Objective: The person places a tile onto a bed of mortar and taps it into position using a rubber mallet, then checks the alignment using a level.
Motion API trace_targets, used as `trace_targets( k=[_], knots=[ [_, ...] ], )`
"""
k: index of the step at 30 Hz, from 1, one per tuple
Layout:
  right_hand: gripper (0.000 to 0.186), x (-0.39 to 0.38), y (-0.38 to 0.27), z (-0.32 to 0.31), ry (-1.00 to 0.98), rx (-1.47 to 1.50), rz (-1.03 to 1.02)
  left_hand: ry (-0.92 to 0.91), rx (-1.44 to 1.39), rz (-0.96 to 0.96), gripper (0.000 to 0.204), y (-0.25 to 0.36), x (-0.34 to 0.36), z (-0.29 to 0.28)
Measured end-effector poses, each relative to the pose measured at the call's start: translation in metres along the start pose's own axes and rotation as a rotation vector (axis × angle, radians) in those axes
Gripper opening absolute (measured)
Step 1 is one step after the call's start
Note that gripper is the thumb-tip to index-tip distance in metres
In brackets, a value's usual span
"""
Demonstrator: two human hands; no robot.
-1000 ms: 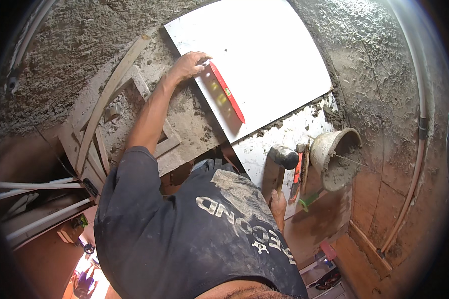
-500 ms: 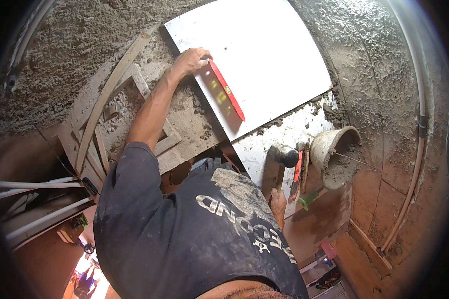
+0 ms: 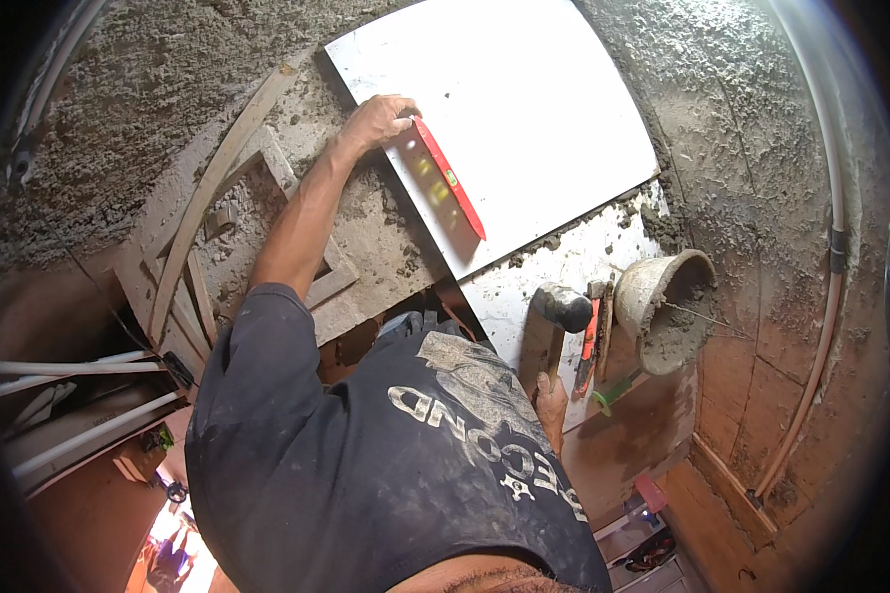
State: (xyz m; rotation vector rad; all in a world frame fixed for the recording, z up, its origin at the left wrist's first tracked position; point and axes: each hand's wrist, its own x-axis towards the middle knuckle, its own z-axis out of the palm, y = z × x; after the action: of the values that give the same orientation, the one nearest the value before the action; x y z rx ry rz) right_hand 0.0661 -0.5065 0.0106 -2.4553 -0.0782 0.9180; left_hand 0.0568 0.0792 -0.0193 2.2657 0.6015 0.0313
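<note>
My left hand (image 3: 378, 121) is closed on the upper end of a red spirit level (image 3: 452, 178) with yellow-green vials. The level stands along the left part of a large white tile (image 3: 524, 109), its shadow falling beside it. Lower down, my right hand (image 3: 552, 403) grips the wooden handle of a rubber mallet (image 3: 564, 308), whose dark head points up and away from me. The mallet is over a second, mortar-spotted white tile (image 3: 499, 308) that adjoins the large one. My torso hides part of my right forearm.
Right of the mallet lie an orange-and-black tool (image 3: 590, 341) and a green-handled tool (image 3: 615, 392). A tipped bucket (image 3: 653, 296) holds grey mortar. Left are a wooden frame (image 3: 338, 277) and a curved wooden strip (image 3: 213, 188). Rough mortared walls (image 3: 722, 119) border the tiles.
</note>
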Motion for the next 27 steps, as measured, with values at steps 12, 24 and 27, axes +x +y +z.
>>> trace_targets(
  k=[12, 24, 27],
  knots=[
    [0.05, -0.005, -0.017, -0.001, -0.004, 0.01, 0.017, 0.011, 0.034, -0.001, 0.026, -0.003, 0.0, 0.003],
    [0.049, -0.003, -0.004, 0.003, -0.011, 0.036, 0.018, -0.017, 0.094, 0.008, 0.026, 0.004, -0.002, 0.004],
    [0.049, -0.002, -0.002, 0.004, -0.01, 0.049, 0.023, -0.017, 0.077, -0.011, 0.026, 0.004, -0.002, 0.005]
  ],
)
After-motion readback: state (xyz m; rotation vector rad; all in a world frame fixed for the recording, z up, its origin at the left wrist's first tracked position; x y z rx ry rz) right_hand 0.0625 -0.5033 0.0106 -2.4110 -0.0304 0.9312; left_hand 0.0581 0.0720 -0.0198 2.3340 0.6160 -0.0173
